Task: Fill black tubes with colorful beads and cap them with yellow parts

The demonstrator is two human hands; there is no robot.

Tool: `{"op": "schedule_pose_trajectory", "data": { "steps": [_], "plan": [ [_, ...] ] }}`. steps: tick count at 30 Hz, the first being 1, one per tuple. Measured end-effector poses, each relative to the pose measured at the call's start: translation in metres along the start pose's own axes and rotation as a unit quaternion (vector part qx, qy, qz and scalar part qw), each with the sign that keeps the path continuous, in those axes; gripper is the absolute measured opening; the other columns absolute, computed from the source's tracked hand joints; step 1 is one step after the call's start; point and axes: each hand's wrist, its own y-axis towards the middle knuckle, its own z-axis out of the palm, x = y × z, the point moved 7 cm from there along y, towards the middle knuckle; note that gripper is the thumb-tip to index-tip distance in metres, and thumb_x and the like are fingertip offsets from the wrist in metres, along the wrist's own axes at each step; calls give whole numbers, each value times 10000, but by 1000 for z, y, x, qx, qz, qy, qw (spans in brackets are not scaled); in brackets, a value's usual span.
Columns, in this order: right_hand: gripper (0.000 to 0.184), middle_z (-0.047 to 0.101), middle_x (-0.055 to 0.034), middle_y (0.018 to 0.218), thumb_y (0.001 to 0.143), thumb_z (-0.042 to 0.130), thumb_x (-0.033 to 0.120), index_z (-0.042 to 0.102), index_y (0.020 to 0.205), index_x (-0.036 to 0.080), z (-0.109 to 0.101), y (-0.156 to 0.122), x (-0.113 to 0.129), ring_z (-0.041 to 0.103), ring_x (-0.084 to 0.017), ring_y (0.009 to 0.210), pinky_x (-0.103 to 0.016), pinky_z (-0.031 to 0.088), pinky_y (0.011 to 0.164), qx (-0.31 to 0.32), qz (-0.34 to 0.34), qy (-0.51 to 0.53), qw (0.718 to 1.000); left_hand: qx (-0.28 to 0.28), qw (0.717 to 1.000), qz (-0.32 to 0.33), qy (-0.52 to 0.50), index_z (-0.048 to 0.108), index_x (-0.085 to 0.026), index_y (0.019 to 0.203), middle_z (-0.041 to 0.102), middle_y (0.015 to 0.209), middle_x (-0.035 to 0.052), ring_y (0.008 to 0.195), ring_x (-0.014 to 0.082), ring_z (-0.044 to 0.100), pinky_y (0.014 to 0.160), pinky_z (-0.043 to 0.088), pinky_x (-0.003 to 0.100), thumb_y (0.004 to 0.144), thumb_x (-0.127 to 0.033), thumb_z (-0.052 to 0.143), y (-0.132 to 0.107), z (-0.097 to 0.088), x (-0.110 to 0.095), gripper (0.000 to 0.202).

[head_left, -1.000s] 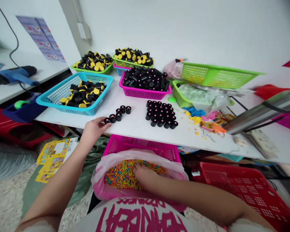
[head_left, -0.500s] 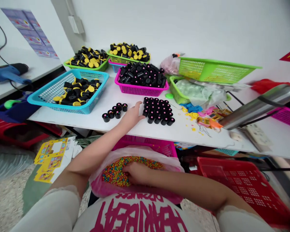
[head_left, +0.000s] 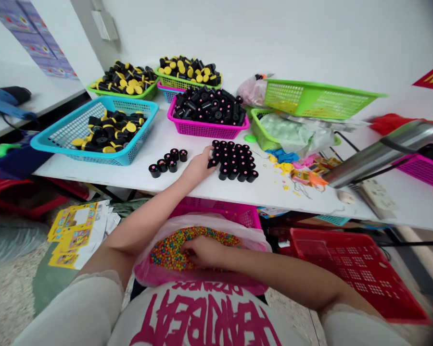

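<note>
My left hand (head_left: 200, 166) reaches over the white table to the left edge of a tight block of small black cylinders (head_left: 234, 161) standing upright with pink dots on top. Its fingers are closed around a black cylinder (head_left: 212, 163) at that edge. Left of the hand stands a smaller group of similar cylinders (head_left: 164, 163), some showing colour inside. In my lap, a plastic bag (head_left: 144, 276) holds many tiny multicoloured beads (head_left: 166, 252). My right hand (head_left: 202, 252) is curled into these beads, fingertips partly buried; what they grip is hidden.
A blue basket (head_left: 41, 142) and green baskets (head_left: 149, 93) hold black cylinders with yellow caps. A magenta basket (head_left: 205, 129) holds black cylinders. Small yellow pieces (head_left: 285, 168) and a metal tube (head_left: 375, 156) lie right; a red crate (head_left: 346, 283) sits below.
My left thumb and fingers have closed in on a cylinder at the block's left edge. My right hand has shifted slightly within the beads. The whole view has moved a little.
</note>
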Motion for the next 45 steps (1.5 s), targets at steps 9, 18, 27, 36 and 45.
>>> {"op": "schedule_pose_trajectory", "data": {
  "steps": [9,18,27,36,45],
  "plan": [
    [275,749,-60,1047,833,643,160,716,1097,178,-23,-15,-5,690,-200,919,-313,512,859,-19,-9,136,990,192,976,17,-103,691,-197,1035,707,1001,32,904,152,659,823,512,250,792,-224,661,-175,-52,-41,247],
    [296,678,-94,1162,919,522,130,680,1164,182,-53,-42,21,622,-190,1073,-349,488,966,-150,-85,122,977,207,963,-165,-59,705,-182,1040,731,954,65,873,204,665,789,516,312,783,-249,679,-251,1,0,267],
    [245,603,-92,1168,1001,452,269,617,1158,179,-55,-42,41,545,-210,1136,-392,437,1021,-180,-115,105,971,159,970,-153,-97,678,-182,1047,719,1000,57,894,199,646,804,494,321,796,-232,695,-242,-5,1,256],
    [324,607,-93,1235,1002,418,227,591,1275,210,-80,-57,46,557,-194,1165,-377,449,1027,-171,-113,51,977,135,980,-113,-95,673,-194,1063,712,1089,61,1015,210,651,914,515,351,800,-232,680,-241,-18,-12,266],
    [385,676,-140,1031,772,460,-80,684,1014,119,-3,-53,-27,655,-208,895,-311,526,810,-13,64,-149,987,-153,966,-207,-1,551,-205,1250,701,997,54,859,193,698,820,572,339,778,-381,705,-193,-116,43,528]
  ]
}}
